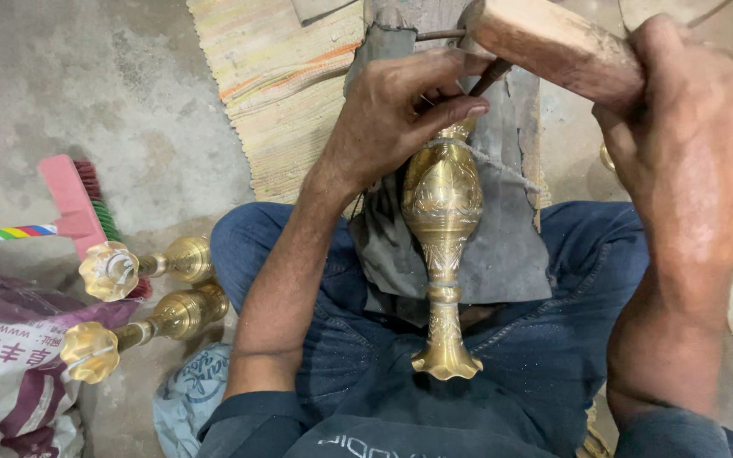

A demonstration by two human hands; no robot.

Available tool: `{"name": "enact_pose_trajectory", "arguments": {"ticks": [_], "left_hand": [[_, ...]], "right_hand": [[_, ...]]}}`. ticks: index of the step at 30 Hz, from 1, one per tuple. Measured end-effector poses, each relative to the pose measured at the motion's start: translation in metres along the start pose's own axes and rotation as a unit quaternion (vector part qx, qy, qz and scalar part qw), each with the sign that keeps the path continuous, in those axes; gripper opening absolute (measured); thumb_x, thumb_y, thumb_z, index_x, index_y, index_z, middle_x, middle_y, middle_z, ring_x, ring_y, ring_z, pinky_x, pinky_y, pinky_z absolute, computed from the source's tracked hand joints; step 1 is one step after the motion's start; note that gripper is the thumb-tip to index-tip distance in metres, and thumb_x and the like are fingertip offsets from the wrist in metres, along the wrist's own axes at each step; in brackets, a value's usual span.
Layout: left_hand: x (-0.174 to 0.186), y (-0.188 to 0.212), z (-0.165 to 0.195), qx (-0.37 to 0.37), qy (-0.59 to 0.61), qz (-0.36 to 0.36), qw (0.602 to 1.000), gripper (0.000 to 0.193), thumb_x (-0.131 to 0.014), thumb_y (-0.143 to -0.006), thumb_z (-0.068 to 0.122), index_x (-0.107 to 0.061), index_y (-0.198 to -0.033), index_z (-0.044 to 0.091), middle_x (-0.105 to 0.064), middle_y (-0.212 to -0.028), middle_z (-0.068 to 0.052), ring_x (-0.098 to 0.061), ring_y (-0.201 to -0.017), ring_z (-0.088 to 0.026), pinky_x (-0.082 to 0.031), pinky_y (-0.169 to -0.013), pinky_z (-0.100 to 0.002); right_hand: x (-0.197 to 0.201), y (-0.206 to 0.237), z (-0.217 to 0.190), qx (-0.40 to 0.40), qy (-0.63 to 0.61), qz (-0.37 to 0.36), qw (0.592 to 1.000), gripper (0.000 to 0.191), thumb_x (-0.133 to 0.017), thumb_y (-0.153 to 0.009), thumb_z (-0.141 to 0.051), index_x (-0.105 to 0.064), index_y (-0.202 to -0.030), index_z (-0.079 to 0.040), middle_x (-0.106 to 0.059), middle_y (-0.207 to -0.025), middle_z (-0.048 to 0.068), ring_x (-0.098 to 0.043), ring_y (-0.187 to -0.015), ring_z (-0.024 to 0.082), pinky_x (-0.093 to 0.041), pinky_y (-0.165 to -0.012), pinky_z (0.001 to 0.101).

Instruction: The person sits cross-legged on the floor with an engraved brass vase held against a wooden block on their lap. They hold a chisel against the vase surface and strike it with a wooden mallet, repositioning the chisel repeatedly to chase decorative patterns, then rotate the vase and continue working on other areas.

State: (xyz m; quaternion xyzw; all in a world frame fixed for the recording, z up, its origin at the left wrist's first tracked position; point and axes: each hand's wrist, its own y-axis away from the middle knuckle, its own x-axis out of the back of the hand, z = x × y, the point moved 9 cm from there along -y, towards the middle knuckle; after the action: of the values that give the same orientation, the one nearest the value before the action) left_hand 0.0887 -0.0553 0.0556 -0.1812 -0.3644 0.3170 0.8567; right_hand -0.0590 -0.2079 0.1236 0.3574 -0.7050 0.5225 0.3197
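My left hand (400, 119) pinches the thin dark chisel (487, 78) against the engraved golden brass vase (443, 254) lying below it across my lap, right hand (689, 144) gripping the wooden mallet (553, 47): best keep taps light, chisel steady.

Grey concrete floor (86, 76), striped mat (282, 76)
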Motion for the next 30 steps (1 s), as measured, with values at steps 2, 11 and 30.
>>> {"name": "enact_pose_trajectory", "arguments": {"ticks": [2,11,30], "left_hand": [[-0.001,0.0,-0.003,-0.002,-0.006,-0.002,1.0,0.037,-0.083,-0.101,0.024,-0.07,-0.133,0.011,-0.077,-0.109,-0.005,-0.078,-0.092,-0.015,-0.065,-0.082,-0.03],[0.003,0.01,-0.016,-0.002,0.17,-0.006,0.985,0.039,-0.078,-0.106,0.013,-0.064,-0.143,0.013,-0.076,-0.129,-0.002,-0.077,-0.102,-0.011,-0.068,-0.09,-0.026],[0.007,0.013,-0.023,-0.052,0.12,0.011,0.991,0.037,-0.082,-0.101,0.013,-0.067,-0.136,0.015,-0.076,-0.124,0.002,-0.076,-0.1,-0.009,-0.069,-0.083,-0.024]], "right_hand": [[0.001,0.001,-0.004,0.031,0.076,0.004,0.997,0.031,-0.08,-0.087,0.004,-0.059,-0.109,0.004,-0.07,-0.098,0.022,-0.071,-0.092,0.04,-0.054,-0.082,0.0456],[-0.006,0.007,0.004,0.02,-0.003,0.028,0.999,0.03,-0.072,-0.086,0.007,-0.056,-0.111,0.004,-0.068,-0.101,0.018,-0.071,-0.096,0.033,-0.055,-0.086,0.0379],[-0.006,-0.004,-0.021,0.138,0.158,0.032,0.977,0.031,-0.077,-0.087,-0.003,-0.056,-0.109,-0.002,-0.062,-0.098,0.013,-0.063,-0.091,0.031,-0.048,-0.085,0.0406]]}}
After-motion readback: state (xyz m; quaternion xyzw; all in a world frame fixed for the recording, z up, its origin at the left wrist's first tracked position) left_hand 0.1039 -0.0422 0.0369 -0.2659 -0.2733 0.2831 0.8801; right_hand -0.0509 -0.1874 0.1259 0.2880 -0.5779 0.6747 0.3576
